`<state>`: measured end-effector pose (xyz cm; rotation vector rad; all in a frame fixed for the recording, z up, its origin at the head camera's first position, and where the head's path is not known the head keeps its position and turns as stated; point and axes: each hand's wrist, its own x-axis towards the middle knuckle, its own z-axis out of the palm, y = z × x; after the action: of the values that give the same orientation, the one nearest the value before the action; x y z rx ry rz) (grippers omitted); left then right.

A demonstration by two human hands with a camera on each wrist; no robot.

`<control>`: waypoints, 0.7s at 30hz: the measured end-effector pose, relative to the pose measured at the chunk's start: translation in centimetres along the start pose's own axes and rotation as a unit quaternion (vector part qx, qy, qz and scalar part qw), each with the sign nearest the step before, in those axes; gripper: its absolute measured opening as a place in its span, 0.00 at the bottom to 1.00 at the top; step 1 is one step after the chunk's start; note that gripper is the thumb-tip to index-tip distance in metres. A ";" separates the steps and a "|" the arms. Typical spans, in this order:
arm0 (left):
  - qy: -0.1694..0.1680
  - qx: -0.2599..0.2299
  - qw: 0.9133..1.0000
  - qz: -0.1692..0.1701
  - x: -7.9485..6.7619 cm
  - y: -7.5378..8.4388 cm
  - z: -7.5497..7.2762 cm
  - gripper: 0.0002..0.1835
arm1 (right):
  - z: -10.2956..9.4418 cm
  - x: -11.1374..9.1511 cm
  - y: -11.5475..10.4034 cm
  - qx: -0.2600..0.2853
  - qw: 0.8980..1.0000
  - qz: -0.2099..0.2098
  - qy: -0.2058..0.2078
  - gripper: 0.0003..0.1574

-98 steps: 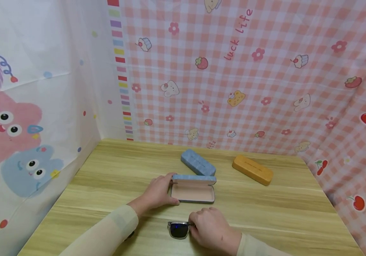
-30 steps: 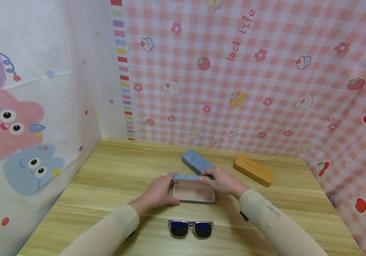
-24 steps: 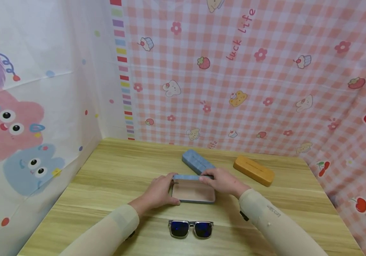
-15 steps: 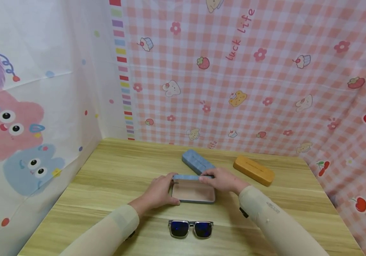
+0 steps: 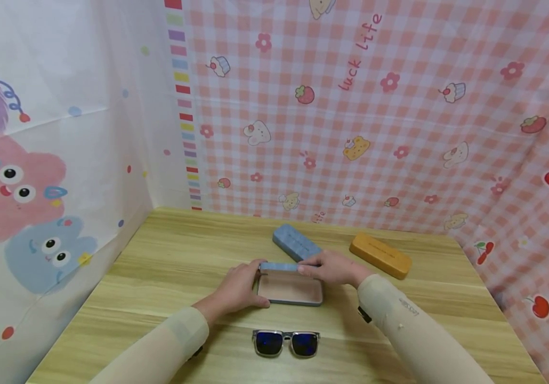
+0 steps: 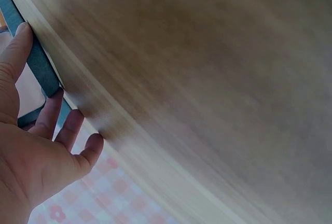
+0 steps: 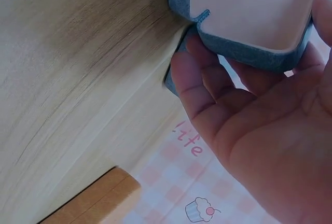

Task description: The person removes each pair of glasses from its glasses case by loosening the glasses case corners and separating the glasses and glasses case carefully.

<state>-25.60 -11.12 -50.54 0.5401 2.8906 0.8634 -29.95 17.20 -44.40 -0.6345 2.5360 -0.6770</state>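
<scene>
An open blue glasses case (image 5: 290, 290) with a pale pink lining stands on the wooden table, its lid raised at the back. My left hand (image 5: 233, 288) holds its left end, thumb at the front edge and fingers toward the hinge side. At the right end of the lid, my right hand (image 5: 334, 268) grips with the thumb in front and the fingers behind; the right wrist view shows the thumb on one side of the lid (image 7: 244, 53) and curled fingers on the other. Clear-framed sunglasses (image 5: 269, 343) with dark blue lenses lie in front of the case.
Behind the open case lies a second blue glasses case (image 5: 296, 242), closed and slanted, partly hidden by my right hand. An orange case (image 5: 381, 256) sits to the right at the back. Printed cloth (image 5: 322, 133) hangs behind the table (image 5: 183, 245) and along its sides.
About three seconds ago my right hand held the sunglasses in front of the case. It has let go of them and moved up to the lid. My left hand keeps its place.
</scene>
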 end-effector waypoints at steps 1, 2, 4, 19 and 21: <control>0.000 0.001 1.000 0.000 0.0 0.0 0.0 0.55 | 0.0 -0.1 0.0 0.001 1.000 -0.001 -0.003 0.32; 0.001 0.002 1.000 0.000 0.0 0.0 0.0 0.55 | -0.1 -0.1 0.1 0.001 1.000 -0.003 -0.007 0.32; 0.003 0.003 1.000 0.001 0.0 0.0 0.0 0.55 | -0.2 -0.2 0.2 0.005 1.000 -0.003 -0.017 0.32; 0.008 0.003 1.000 0.013 0.1 -0.2 0.2 0.53 | -0.9 0.2 1.7 0.088 0.993 0.020 -0.074 0.32; 0.008 0.001 1.000 0.013 0.1 -0.2 0.2 0.52 | -0.9 0.3 1.7 0.101 0.991 0.022 -0.080 0.30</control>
<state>-25.70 -11.13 -50.80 0.5759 2.9053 0.8723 -31.22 18.62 -44.68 -0.5390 2.2915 -0.8197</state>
